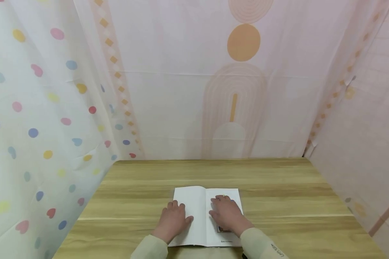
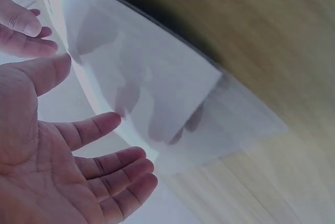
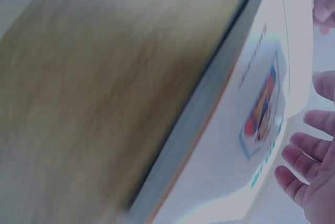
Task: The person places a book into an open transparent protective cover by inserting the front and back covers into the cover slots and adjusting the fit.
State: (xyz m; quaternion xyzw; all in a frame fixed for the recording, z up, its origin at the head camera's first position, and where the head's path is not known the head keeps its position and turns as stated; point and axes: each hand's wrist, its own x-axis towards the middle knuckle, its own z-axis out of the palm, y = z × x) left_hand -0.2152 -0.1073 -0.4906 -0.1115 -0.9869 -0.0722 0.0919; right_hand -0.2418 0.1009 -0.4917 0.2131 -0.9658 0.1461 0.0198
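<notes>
An open book (image 1: 199, 230) lies on the wooden table, its left page (image 1: 194, 201) blank white. On the right page (image 1: 233, 194) is a small printed picture (image 3: 261, 111), partly covered by my right hand in the head view. My left hand (image 1: 175, 220) rests on the left page's outer part, thumb toward the fold. Over on the right page, my right hand (image 1: 227, 213) lies with fingers extended and slightly bent. In the left wrist view the left hand (image 2: 78, 145) has spread fingers beside the page. Similarly, the right wrist view shows the right hand (image 3: 314, 166) with loose fingers, gripping nothing.
The wooden table (image 1: 295, 201) extends around the book on all sides. Behind it hangs a pale curtain (image 1: 168, 108) with arch and circle prints. A dotted curtain (image 1: 52, 144) stands at the left, and a pale patterned sheet (image 1: 360, 144) at the right.
</notes>
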